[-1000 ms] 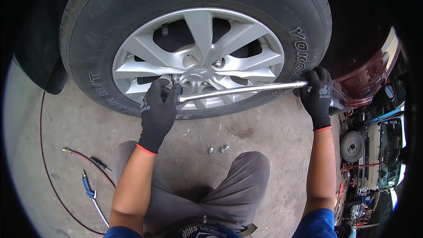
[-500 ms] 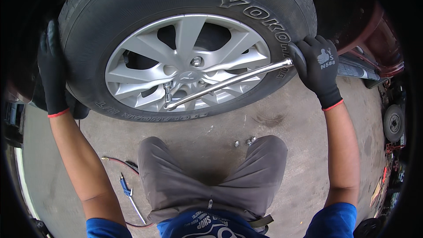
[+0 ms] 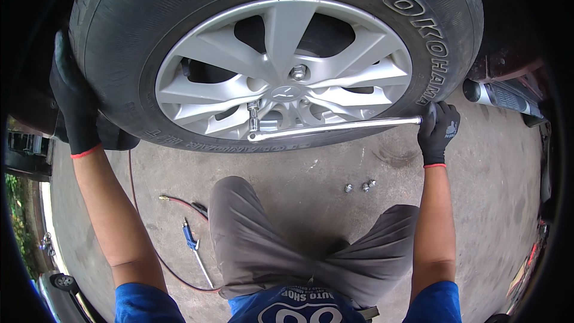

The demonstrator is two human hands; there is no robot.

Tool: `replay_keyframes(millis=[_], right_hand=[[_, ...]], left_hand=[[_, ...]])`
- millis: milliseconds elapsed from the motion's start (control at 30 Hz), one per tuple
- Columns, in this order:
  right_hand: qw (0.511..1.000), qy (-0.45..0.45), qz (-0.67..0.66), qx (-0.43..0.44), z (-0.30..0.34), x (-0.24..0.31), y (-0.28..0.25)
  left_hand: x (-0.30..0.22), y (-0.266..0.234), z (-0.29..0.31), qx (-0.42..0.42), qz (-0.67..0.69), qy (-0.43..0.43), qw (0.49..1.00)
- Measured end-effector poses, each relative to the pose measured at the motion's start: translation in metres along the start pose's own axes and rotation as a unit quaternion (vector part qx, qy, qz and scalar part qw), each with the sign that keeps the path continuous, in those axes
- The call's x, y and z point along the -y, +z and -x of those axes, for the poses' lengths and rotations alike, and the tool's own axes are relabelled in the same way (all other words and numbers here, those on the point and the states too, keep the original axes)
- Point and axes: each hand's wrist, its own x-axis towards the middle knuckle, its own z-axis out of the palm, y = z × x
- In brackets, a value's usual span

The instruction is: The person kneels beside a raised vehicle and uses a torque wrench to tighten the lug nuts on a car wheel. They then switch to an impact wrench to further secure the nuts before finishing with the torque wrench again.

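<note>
At wheel [image 3: 284, 72] hub: wrench [image 3: 335, 128] sits socketed on a lug, long, stiff steel, likely slick. Right hand [image 3: 437, 131] wraps its far end, best leverage, I judge. Left hand [image 3: 75, 104] presses flat on tyre [image 3: 119, 42], heavy.

Grey concrete floor [image 3: 299, 167], stained in patches, one dark mark below the wheel at right. Three loose lug nuts [image 3: 360, 186] lie close together on it, right of centre. A thin red air hose [image 3: 179, 203] with a brass end fitting runs across the left side. A blue-handled air blow gun [image 3: 192, 245] lies beside it. The tyre [image 3: 119, 54] stands at the floor's far edge.
</note>
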Motion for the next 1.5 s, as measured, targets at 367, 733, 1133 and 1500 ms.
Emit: replay_keyframes(millis=[367, 733, 1133, 1500], right_hand=[[0.955, -0.049, -0.018, 0.292, -0.045, 0.17, -0.015], [0.929, 0.065, -0.056, 0.359, -0.058, 0.313, 0.049], [0.931, 0.189, -0.055, 0.309, -0.08, 0.277, -0.036], [0.865, 0.295, -0.216, 0.344, -0.076, 0.222, 0.004]], left_hand=[[-0.062, -0.011, -0.03, 0.058, 0.11, -0.204, 0.971], [-0.097, 0.0, -0.061, 0.016, 0.139, -0.104, 0.985], [-0.085, 0.003, -0.051, 0.006, 0.191, -0.11, 0.975], [-0.093, 0.004, -0.044, -0.029, 0.13, -0.105, 0.985]])
